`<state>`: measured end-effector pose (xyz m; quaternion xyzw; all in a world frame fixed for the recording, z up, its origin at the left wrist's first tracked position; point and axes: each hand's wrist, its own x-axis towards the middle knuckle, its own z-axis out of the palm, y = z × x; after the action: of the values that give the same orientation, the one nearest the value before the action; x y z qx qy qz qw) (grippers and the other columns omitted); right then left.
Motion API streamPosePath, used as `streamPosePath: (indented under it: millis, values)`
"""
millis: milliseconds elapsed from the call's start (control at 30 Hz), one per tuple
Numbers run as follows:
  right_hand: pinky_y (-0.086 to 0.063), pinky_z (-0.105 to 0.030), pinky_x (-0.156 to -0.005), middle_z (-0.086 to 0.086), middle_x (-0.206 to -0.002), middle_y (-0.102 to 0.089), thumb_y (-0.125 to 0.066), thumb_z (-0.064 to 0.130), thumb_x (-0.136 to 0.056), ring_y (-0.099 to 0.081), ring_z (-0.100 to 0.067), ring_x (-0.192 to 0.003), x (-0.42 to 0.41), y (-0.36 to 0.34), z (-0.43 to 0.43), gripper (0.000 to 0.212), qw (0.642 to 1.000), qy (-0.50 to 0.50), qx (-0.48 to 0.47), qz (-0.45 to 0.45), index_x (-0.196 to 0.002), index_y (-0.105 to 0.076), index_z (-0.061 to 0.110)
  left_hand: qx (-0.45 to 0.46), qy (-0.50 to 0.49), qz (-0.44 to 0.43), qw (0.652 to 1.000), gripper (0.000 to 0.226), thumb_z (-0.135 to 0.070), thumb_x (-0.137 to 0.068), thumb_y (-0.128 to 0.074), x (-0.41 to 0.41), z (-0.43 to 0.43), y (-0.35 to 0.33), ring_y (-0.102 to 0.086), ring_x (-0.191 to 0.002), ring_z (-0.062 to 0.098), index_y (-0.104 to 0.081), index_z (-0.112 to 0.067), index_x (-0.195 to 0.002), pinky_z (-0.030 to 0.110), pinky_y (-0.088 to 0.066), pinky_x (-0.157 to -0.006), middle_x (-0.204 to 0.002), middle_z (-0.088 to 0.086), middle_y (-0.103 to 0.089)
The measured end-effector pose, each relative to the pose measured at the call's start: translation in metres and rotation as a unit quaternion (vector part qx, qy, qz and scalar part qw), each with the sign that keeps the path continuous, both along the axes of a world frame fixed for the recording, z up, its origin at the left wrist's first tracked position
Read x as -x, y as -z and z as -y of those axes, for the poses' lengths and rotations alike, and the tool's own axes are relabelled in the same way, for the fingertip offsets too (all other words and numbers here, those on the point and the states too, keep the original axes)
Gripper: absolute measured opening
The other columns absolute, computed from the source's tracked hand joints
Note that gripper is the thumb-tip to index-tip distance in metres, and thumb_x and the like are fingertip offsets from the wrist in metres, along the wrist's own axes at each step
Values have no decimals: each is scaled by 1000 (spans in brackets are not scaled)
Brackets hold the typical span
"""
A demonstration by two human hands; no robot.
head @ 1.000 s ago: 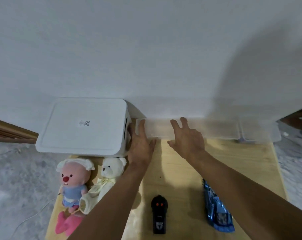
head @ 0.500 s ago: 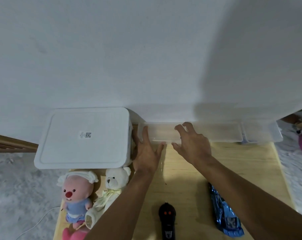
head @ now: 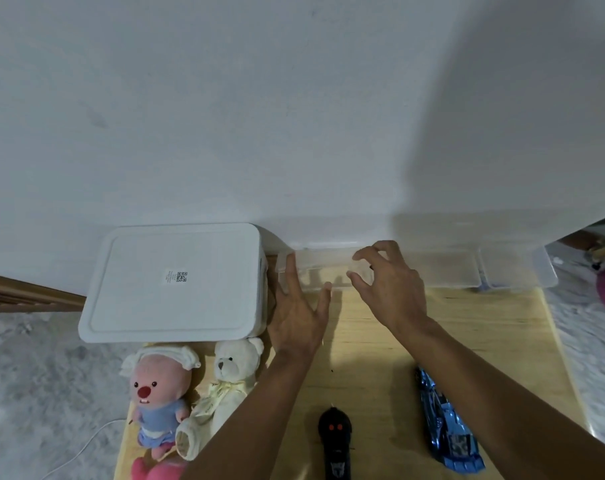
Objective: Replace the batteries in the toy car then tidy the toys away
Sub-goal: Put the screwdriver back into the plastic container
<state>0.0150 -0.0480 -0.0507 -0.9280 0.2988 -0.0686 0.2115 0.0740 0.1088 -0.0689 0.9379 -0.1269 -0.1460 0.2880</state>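
Two hands are meeting at a clear box [head: 323, 268] that is sitting at the far edge of the table [head: 484, 341], right against the wall [head: 294, 133]. The left hand [head: 297, 317] is lying flat against the box's left end. Its fingers [head: 290, 271] are straight and together, pointing at the wall, and its thumb [head: 325, 296] is spread out along the box's front. The right hand [head: 391, 289] is gripping the box nearer its middle, with curled fingers [head: 366, 252] hooking over the top and the thumb [head: 356, 280] pressing on the front edge.

A second box [head: 446, 271] is lying just to the right in the same row, and a third box [head: 515, 271] is sitting beyond it at the table's corner. What they are holding is too hazy to tell.

Left of the hands, a white bin [head: 176, 282] with its lid on is standing beside the box. In front of it, a pink plush [head: 159, 389] in blue and a white bear [head: 231, 368] are lying side by side, touching.

The blue car [head: 446, 424] is lying on the near right of the table, under the right forearm and well apart from the box. A black remote [head: 335, 441] is lying between the two forearms, near the front edge.

A white cable [head: 82, 452] is trailing over the grey floor [head: 34, 375].
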Motion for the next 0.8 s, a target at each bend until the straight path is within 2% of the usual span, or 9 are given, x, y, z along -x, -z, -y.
streamPosePath:
  millis: [67,167,267,400,500,600,800]
  values:
    - [-57,-33,-65,6,-120,-45,-72,42,-89,-64,-18,-62,-2,-3,0,26,1000,18,10,14,-113,-66,33,7,4,13,1000,79,-69,-99,-38,-1,0,0,-58,-129,35,10,-48,-158,49,-56,-90,-169,11,-15]
    - [-56,-33,-67,5,-112,-48,-72,41,-89,-65,-18,-72,-4,-6,2,26,998,45,-23,29,-113,-66,34,-1,10,59,998,80,-64,-100,-45,1,1,1,-58,-129,38,0,-42,-162,48,-61,-80,-169,10,-6]
    - [-55,-34,-73,9,-108,-55,-72,42,-88,-67,-11,-85,-5,-7,2,25,997,54,-43,40,-111,-65,34,-10,32,133,991,82,-56,-97,-58,12,0,5,-38,-144,39,-18,-27,-163,48,-57,-91,-166,22,-7]
    - [-56,-35,-75,12,-106,-58,-73,42,-87,-67,-9,-89,-6,-6,5,25,997,54,-49,35,-110,-65,35,-53,84,201,975,78,-57,-96,-59,18,1,9,-33,-145,37,-31,-23,-160,49,-46,-105,-165,19,-20]
    - [-57,-35,-73,13,-105,-58,-72,44,-87,-68,-12,-85,-7,-6,8,25,997,48,-45,29,-110,-64,37,-75,144,209,964,77,-51,-100,-54,2,5,13,-14,-156,38,-23,-21,-163,53,-27,-121,-170,16,-14]
    - [-55,-32,-70,12,-104,-59,-72,45,-88,-67,-10,-83,-9,-9,10,25,998,43,-34,34,-110,-66,36,-69,153,193,967,74,-50,-105,-47,-16,6,18,-2,-159,37,-13,-25,-165,47,-12,-125,-172,13,-5]
    - [-50,-26,-65,13,-100,-60,-74,42,-87,-61,-3,-78,-10,-15,12,23,997,43,-32,52,-108,-69,33,-56,154,172,971,71,-46,-106,-46,-18,8,24,7,-158,37,-13,-24,-165,45,-10,-123,-172,13,3]
